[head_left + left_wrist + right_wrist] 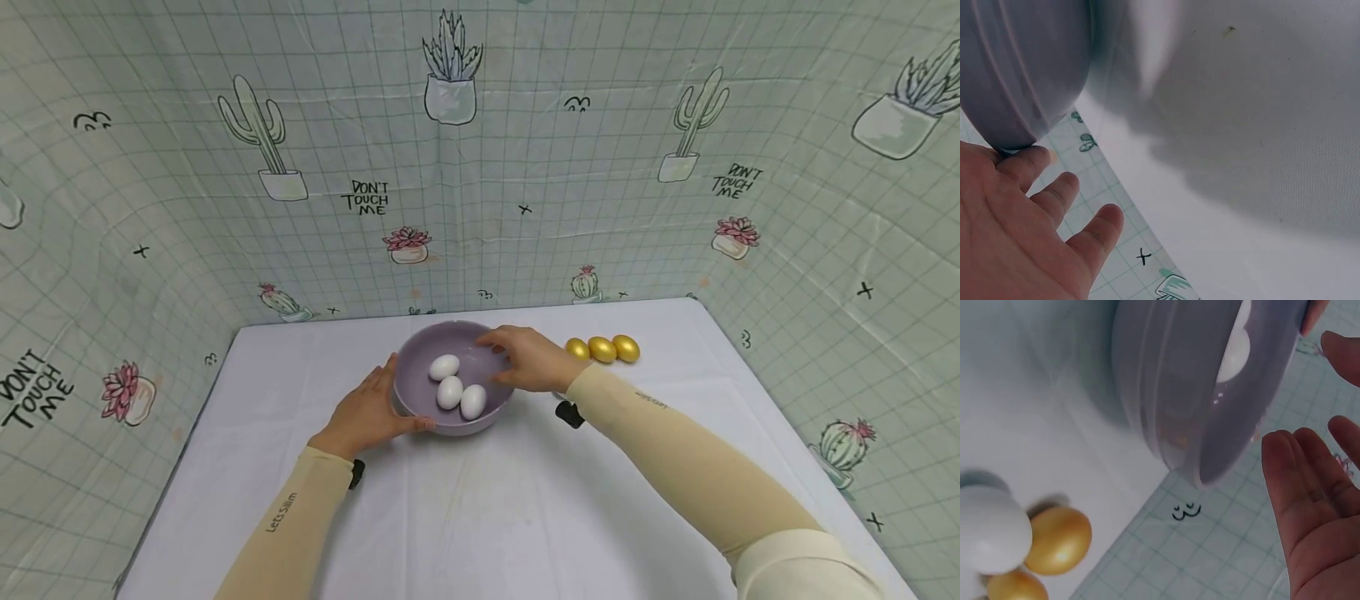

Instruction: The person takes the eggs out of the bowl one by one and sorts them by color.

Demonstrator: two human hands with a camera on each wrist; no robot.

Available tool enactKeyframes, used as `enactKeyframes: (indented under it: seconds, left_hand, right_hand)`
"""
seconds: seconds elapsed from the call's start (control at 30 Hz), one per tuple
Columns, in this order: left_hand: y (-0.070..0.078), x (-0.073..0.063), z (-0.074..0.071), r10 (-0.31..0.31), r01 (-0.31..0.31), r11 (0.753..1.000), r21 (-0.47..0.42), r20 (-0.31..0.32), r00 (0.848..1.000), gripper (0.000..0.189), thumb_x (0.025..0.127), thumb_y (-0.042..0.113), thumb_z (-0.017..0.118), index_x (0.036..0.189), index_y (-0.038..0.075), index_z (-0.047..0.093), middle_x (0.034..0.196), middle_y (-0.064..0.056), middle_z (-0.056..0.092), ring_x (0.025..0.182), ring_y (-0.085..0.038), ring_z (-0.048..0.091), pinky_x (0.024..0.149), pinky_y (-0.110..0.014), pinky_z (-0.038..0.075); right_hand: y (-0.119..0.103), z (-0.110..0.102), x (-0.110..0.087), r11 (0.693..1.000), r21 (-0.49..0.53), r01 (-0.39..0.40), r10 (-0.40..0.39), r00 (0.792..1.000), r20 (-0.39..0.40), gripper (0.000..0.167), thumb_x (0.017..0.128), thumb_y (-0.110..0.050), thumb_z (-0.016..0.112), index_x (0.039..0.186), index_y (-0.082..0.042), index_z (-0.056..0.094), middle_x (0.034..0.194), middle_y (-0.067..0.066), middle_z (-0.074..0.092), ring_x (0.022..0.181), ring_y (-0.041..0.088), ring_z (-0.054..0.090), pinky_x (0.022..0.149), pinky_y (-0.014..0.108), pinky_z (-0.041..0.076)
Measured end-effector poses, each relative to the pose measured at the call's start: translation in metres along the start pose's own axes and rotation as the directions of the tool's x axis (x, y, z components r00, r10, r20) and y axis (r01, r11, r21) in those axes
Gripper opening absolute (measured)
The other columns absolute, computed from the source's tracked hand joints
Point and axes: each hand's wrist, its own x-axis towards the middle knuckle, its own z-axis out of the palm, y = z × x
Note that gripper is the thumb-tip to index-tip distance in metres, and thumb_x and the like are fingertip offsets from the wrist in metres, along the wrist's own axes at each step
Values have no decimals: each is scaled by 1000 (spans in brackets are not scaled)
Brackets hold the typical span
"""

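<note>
A purple bowl (420, 342) stands on the table with three white eggs (449, 392) grouped inside it. My left hand (367, 414) rests along the bowl's left side, thumb at the front wall; in the left wrist view its fingers (1094, 237) are loosely spread, one right at the bowl's edge. Over the bowl's right rim reaches my right hand (536, 358), fingers relaxed and slightly bent above the inside. Nothing lies between its fingers (1282, 462) in the right wrist view, where the bowl (1172, 381) is beside them.
Three golden eggs (602, 349) lie in a row to the right of the bowl, behind my right forearm. A white egg-shaped object (991, 531) sits by them in the right wrist view. Patterned cloth (480, 167) surrounds the white-covered table (480, 517) at the back and sides.
</note>
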Motion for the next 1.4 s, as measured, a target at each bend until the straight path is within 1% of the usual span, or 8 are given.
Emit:
enactKeyframes:
  seconds: [0.17,0.3,0.37,0.43,0.6,0.8,1.07,1.4]
  left_hand:
    - [-1,0,0,1,-1,1000,0,3,1000,135,69,82,67,159,1,8,158,-25,27,145,-41,25,109,-58,32]
    - [-1,0,0,3,-3,1000,-2,2,1000,135,69,83,67,160,2,8,158,-24,27,146,-40,24,110,-57,31]
    - [-1,0,0,3,-3,1000,-5,1,1000,135,69,83,67,160,2,8,158,-24,27,146,-40,24,110,-57,31]
    - [-1,0,0,4,-4,1000,-7,0,1000,135,69,83,67,160,2,8,158,-25,27,146,-41,24,110,-57,32]
    - [-1,0,0,3,-3,1000,-5,0,1000,136,68,83,67,159,1,8,158,-25,28,146,-40,25,110,-57,31]
    - [-1,-1,0,-4,4,1000,-8,1,1000,136,68,83,67,160,1,9,158,-24,28,146,-39,24,110,-57,31]
    - [-1,-1,-1,-2,2,1000,-12,2,1000,135,68,82,69,159,1,10,158,-24,29,146,-39,24,110,-56,32]
    - [-1,0,-1,1,-1,1000,-10,0,1000,135,68,81,69,160,2,9,158,-23,28,146,-39,24,110,-56,31]
  right_hand:
    - [-2,12,6,999,31,-30,28,998,50,57,86,-12,79,138,-5,57,133,8,60,114,21,60,94,33,50]
    - [-2,20,10,999,25,-33,31,996,79,56,86,-16,80,137,-7,58,133,5,60,113,20,60,92,31,50]
    - [-1,24,12,999,21,-30,28,996,88,55,86,-16,79,135,-8,58,132,5,60,113,20,60,91,31,50]
    - [-1,28,13,999,29,-19,16,995,95,54,85,-15,79,135,-5,59,132,7,61,112,22,61,91,32,50]
    - [-3,33,17,999,27,-33,29,993,117,56,84,-15,81,134,-3,59,132,10,61,112,24,61,92,34,51]
    - [-4,38,20,998,-1,-63,62,987,148,58,83,-16,82,134,-3,59,131,12,61,112,24,61,93,35,50]
    - [-1,45,25,996,-37,-82,87,984,157,58,81,-19,85,132,-5,61,126,9,64,109,22,62,92,33,50]
    - [-3,52,31,983,-146,-107,130,978,164,63,76,-30,89,129,-7,63,115,5,67,106,20,61,95,33,47]
